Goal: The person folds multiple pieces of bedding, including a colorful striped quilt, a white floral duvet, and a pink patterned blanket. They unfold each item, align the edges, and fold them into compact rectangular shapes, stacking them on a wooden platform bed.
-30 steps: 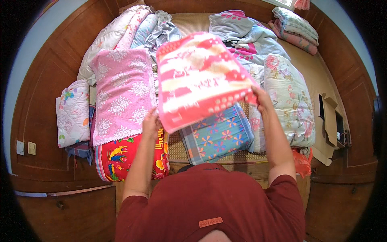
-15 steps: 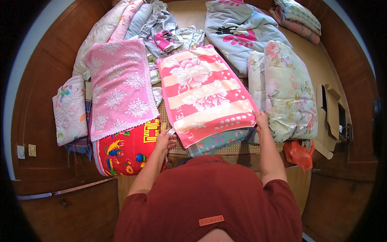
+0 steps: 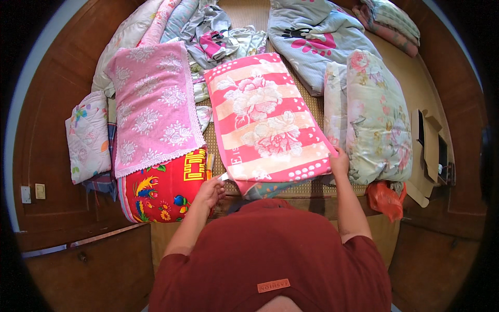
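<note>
A pink and cream striped pillow towel (image 3: 270, 119) with large flowers lies spread over a blue-green patterned pillow (image 3: 280, 189), whose near edge shows beneath it. My right hand (image 3: 339, 162) pinches the towel's near right edge. At the near left corner, my left hand (image 3: 210, 192) is closed with the fingertips at a small white tag or corner piece (image 3: 223, 177). Left of it, a pink towel with white flowers (image 3: 150, 104) covers most of a red pillow (image 3: 161, 192) with bright embroidered-looking motifs.
Flowered bedding (image 3: 379, 119) stands at the right, beside an open cardboard box (image 3: 434, 145) and an orange plastic bag (image 3: 386, 200). A grey-blue quilt (image 3: 312, 44) and crumpled cloth (image 3: 208, 31) lie farther back. A folded white quilt (image 3: 88, 138) sits at far left.
The striped towel's near edge has drawn back over the pillow and now lies flatter and straighter. Both hands stay at its near corners, my right hand slightly lower.
</note>
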### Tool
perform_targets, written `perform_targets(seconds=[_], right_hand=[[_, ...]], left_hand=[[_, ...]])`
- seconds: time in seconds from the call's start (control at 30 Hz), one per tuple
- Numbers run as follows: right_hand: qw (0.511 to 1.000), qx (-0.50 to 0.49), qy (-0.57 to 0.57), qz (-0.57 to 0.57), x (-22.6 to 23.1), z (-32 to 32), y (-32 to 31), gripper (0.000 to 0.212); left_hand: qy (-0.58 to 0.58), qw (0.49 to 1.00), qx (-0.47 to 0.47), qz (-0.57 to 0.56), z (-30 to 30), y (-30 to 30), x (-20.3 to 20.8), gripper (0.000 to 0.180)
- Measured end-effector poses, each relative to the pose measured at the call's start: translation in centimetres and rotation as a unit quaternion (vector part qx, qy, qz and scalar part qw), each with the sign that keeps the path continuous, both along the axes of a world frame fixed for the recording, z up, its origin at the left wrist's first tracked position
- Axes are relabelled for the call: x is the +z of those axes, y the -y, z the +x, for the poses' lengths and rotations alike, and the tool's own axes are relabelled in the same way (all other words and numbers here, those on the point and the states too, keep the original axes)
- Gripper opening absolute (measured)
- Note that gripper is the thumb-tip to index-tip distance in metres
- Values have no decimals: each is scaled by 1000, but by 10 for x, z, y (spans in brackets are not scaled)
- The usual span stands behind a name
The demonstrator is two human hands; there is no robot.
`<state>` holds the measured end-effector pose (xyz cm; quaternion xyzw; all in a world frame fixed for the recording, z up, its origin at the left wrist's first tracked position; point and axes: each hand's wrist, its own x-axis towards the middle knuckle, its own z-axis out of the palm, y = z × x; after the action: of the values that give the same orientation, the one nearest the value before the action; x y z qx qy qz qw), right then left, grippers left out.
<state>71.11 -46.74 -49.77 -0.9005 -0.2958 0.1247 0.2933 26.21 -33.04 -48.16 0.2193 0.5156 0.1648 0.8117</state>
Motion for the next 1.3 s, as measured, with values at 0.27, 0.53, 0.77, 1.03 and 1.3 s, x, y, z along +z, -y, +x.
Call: perform_targets(seconds=[0.27, 0.53, 0.77, 1.03, 1.3], right_hand=[[978, 35, 67, -194, 29, -23, -15, 40], [984, 174, 25, 15, 47, -14, -69, 53], [976, 141, -166, -16, -16, -12, -103, 67], [923, 45, -377, 65, -38, 3, -113, 51], [790, -54, -562, 237, 16, -41, -142, 34]], left_hand=[[-192, 968, -159, 38, 11, 12, -45, 30], [-262, 924, -5, 280, 38, -40, -53, 52], [-83, 977, -61, 188, 89, -52, -98, 46], [-88, 991, -2, 99, 113, -66, -52, 35], [41, 945, 94, 310, 112, -124, 79, 33]])
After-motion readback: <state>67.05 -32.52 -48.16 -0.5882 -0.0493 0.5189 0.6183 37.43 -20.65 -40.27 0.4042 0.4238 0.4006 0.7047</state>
